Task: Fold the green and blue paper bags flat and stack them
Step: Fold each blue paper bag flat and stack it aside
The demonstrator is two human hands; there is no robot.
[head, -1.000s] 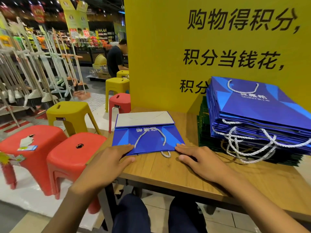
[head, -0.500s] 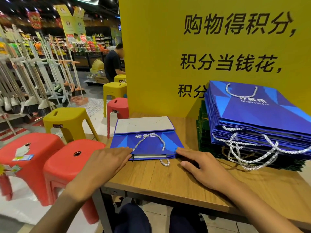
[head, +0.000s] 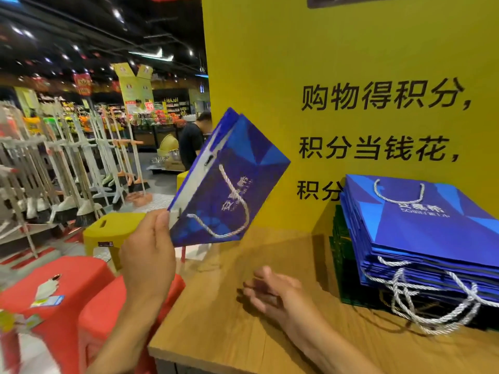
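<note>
Two red stools and a yellow stool stand left of the table. The left hand is raised above the table's left edge and pinches the bottom corner of a blue bag between thumb and fingers. The bag hangs in the air, folded flat and tilted, its rope handle facing the camera. The right hand lies low over the table, blurred, fingers loose, holding nothing. At the right, a stack of blue bags rests on green bags against the yellow board.
</note>
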